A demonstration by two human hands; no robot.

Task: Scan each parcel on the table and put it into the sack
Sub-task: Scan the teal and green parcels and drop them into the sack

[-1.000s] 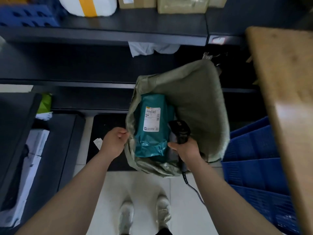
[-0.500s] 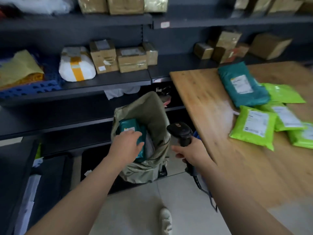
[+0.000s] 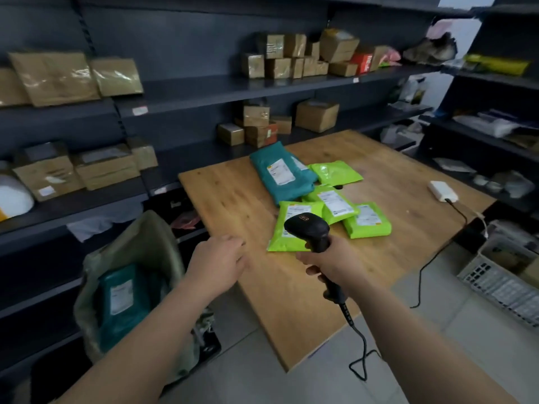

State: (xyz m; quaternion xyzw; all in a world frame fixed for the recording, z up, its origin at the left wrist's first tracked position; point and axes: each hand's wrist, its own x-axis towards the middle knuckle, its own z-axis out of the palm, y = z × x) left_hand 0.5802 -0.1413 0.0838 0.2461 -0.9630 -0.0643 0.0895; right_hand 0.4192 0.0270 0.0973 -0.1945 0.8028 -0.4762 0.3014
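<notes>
Parcels wait on the light brown wooden table [image 3: 248, 205]. One big teal plastic bag [image 3: 280, 173] lies at the 12 o'clock end of the pile. A bunch of bright green plastic bags [image 3: 367, 220] fills the rest, with the nearest green bag [image 3: 281, 239] at the 6 o'clock end.

The grey-green cloth sack [image 3: 151, 237] stands open on the floor at 8 o'clock from the pile, and another teal parcel [image 3: 119, 295] sits inside it.

The right hand [image 3: 329, 263] has its fingers wrapped tight round the handle of the black corded scanner [image 3: 306, 225], whose head hangs over the nearest green bag. The left hand [image 3: 217, 260] holds nothing. Its fingers are loosely bent, at 9 o'clock from the scanner.

I think the step now is starting on the next parcel. The next move should be to point the scanner at the white label [image 3: 293, 212] on the nearest green bag. Then the free hand can lift that bag into the sack.
</notes>
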